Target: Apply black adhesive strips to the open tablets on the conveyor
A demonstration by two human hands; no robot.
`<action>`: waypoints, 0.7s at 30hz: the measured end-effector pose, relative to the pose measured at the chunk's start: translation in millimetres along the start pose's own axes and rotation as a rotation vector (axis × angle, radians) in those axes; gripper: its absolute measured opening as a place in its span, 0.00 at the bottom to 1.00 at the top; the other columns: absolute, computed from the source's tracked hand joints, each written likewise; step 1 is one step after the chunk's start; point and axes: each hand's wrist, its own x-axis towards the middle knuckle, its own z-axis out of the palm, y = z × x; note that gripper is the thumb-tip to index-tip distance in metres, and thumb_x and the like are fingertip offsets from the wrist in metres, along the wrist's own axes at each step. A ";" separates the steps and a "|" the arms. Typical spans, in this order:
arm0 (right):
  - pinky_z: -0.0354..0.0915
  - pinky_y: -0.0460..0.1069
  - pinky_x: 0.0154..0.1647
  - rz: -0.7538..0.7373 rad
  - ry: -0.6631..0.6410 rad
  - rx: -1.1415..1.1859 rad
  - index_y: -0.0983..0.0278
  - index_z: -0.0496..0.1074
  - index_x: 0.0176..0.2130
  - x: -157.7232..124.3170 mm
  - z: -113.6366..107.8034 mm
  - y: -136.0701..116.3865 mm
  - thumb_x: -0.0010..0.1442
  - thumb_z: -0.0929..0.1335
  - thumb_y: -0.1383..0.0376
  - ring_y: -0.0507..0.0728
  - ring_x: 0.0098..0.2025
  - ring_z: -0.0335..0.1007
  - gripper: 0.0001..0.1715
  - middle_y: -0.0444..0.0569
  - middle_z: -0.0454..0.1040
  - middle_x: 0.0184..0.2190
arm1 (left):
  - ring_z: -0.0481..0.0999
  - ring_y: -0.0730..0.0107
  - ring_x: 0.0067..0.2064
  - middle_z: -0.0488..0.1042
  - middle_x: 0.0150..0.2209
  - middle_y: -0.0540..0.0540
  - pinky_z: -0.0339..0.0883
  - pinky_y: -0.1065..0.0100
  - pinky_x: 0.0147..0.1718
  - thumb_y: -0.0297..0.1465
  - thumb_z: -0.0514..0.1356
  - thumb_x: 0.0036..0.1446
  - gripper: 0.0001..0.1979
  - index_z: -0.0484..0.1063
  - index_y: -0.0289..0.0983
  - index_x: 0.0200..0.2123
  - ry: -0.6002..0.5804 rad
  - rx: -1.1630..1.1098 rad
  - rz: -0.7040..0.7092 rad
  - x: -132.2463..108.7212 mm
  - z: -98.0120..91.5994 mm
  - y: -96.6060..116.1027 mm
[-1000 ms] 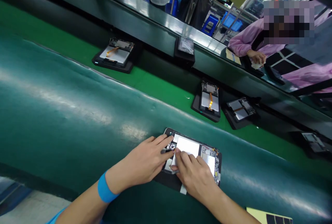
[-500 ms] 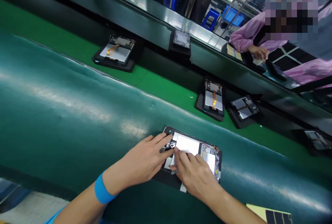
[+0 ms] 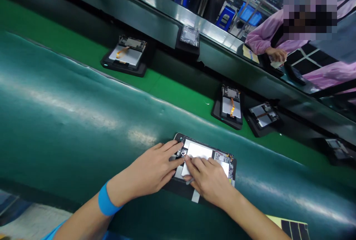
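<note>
An opened tablet point(image 3: 200, 150) lies on the green bench, its white battery and circuit board exposed. My left hand point(image 3: 155, 167), with a blue band on its wrist, lies over the tablet's left end with fingers outstretched and apart. The fingertips touch that end by a small dark part point(image 3: 183, 153). My right hand point(image 3: 210, 180) rests across the battery, thumb and fingers pinched close to the left fingertips. A small grey tip point(image 3: 190, 181) shows under its curled fingers; what it belongs to is hidden.
Several opened tablets on black pads, such as one with an orange ribbon cable point(image 3: 233, 102), stand along the green belt point(image 3: 167, 91). A wrapped device point(image 3: 190, 36) sits on the ledge behind. Yellow sheet with black strips point(image 3: 294, 229) lies lower right. A person in pink sleeves works opposite.
The view has shifted slightly. My two hands stay at the tablet's left end, with only small movement of the fingers.
</note>
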 end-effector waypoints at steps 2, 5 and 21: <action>0.65 0.54 0.36 0.008 0.000 0.022 0.74 0.64 0.63 -1.5 2.8 0.5 0.65 0.71 0.59 0.59 0.38 0.71 0.33 0.53 0.76 0.43 | 0.64 0.46 0.68 0.63 0.69 0.38 0.67 0.48 0.61 0.27 0.56 0.64 0.26 0.65 0.42 0.65 0.012 -0.005 0.000 -5.3 3.4 -1.0; 0.66 0.54 0.37 0.013 -0.002 0.042 0.73 0.63 0.63 -3.1 5.3 0.2 0.67 0.68 0.59 0.59 0.39 0.72 0.32 0.55 0.76 0.43 | 0.59 0.48 0.71 0.56 0.72 0.41 0.65 0.49 0.63 0.27 0.56 0.65 0.29 0.60 0.44 0.68 0.055 -0.020 -0.004 -14.2 9.7 -1.8; 0.69 0.55 0.40 0.035 -0.125 0.237 0.70 0.63 0.64 2.9 -13.9 10.0 0.70 0.62 0.45 0.61 0.40 0.74 0.38 0.57 0.74 0.46 | 0.56 0.46 0.72 0.52 0.73 0.41 0.64 0.45 0.64 0.29 0.57 0.65 0.31 0.57 0.45 0.70 0.041 -0.022 -0.018 -16.3 16.0 -0.6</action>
